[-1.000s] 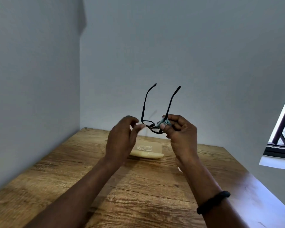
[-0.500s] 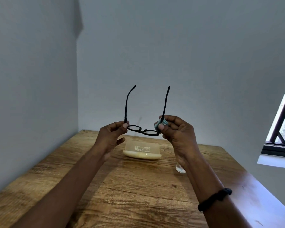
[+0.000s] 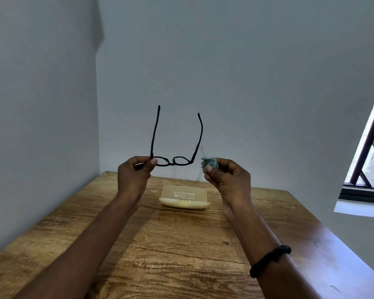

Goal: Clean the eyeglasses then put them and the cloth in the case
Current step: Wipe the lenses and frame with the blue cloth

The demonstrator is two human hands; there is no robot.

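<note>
The glasses are held up in the air above the table, lenses low and both temples unfolded, pointing upward. They are pinched at the left corner of the frame between the thumb and curled fingers of the left hand. The right end of the frame is free.

Just beside that free end, but apart from it, a bunched grey-blue cloth is pinched between the thumb and fingertips of the right hand; the remaining fingers are curled in. A dark band is worn on that forearm.

Below, between the forearms, the pale case lies on the table and appears to be open, with nothing seen inside it.

Cleaning is judged to be under way, with no lens covered at present. For a good wipe, the cloth should be spread rather than balled, and a lens taken between its folds on both faces. Light strokes are advised, since the frame is supported at one corner only and could be twisted.
</note>
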